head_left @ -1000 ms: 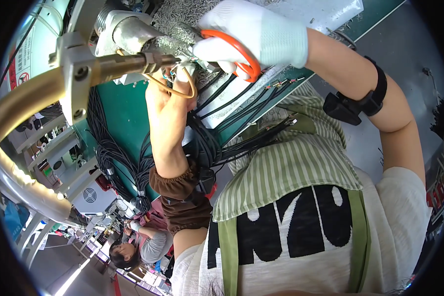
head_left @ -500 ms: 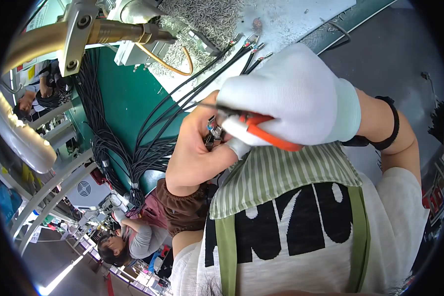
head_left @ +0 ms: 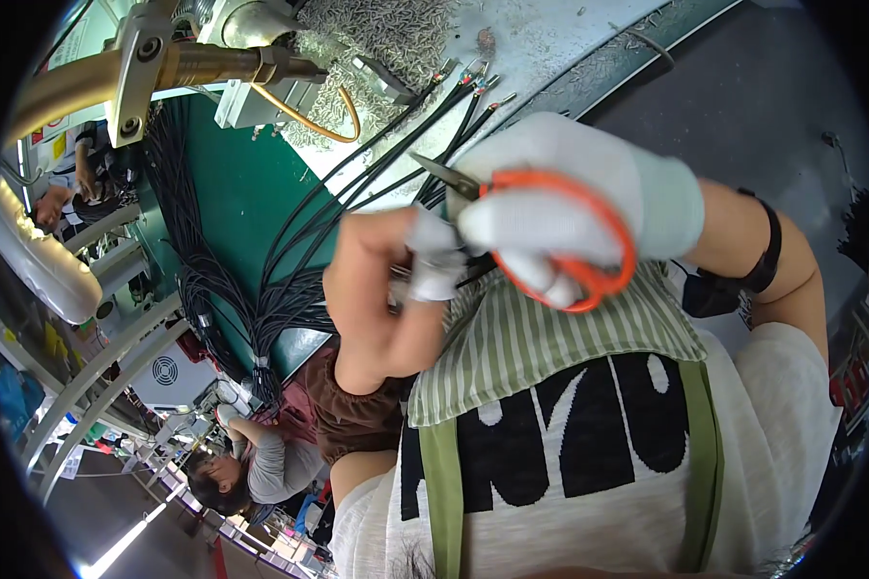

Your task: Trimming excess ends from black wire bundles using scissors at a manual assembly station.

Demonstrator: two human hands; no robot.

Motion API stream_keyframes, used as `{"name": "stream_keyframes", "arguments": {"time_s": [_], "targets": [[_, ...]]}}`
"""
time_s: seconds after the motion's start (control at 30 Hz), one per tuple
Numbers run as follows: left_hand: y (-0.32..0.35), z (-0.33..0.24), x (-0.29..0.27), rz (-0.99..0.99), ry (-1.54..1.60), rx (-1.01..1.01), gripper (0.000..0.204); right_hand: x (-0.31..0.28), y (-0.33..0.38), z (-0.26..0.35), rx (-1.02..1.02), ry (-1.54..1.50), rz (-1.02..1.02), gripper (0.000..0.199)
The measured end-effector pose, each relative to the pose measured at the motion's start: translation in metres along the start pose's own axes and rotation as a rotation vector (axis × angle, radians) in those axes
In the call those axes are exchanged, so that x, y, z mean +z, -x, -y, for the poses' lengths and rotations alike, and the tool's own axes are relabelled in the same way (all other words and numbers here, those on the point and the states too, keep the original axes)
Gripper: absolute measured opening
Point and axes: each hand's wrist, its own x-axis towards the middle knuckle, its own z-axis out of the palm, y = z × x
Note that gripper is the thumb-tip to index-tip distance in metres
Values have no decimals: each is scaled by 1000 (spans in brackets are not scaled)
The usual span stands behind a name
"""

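Note:
My right hand (head_left: 550,159), in a white knit glove, grips scissors (head_left: 616,232) with red-orange loop handles. Their short dark blades point up and left, over the bench edge. My left hand (head_left: 377,299) is bare except for white covers on the thumb and a fingertip. Its fingers are curled and pinched close beside the scissors. A short dark length of cable (head_left: 475,277) shows just past those fingertips; most of what lies in the palm is hidden. Behind the left hand runs a bundle of black cables (head_left: 294,299). Several cable ends with metal tips (head_left: 473,72) rest on the bench.
Heaps of small metal bits (head_left: 381,34) cover the bench's far part. A brass-coloured machine arm (head_left: 193,63) reaches in from the left, near a thin orange tube (head_left: 309,130). Green bench mat (head_left: 227,183) lies under the cables. Two co-workers sit at the left.
The scissors have turned, so their loops face me and the blades point up-left. My left hand has drawn its covered fingertips together, and the metal connectors seen in its palm are now hidden.

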Motion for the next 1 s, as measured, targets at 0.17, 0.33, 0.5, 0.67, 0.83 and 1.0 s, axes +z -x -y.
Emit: {"name": "stream_keyframes", "arguments": {"time_s": [0.17, 0.33, 0.5, 0.67, 0.83, 1.0], "targets": [[-10, -7, -4, -127, 913, -590, 21, 15, 4, -10, -180, 507, -310, 12], [-11, -3, -3, -217, 342, -559, 21, 5, 0, -18, -276, 892, -419, 17], [-18, 3, 7, -225, 206, -472, 20, 18, 5, -19, -243, 1054, -355, 18], [-16, 2, 17, -339, 198, -397, 21, 14, 8, -13, -85, 725, -204, 13], [-10, 10, 19, -298, -174, 11, 22, 12, 3, -16, -57, 252, -160, 11], [-12, 12, 10, -218, 338, -340, 21, 17, 1, -16, 29, 197, -137, 9]]}}
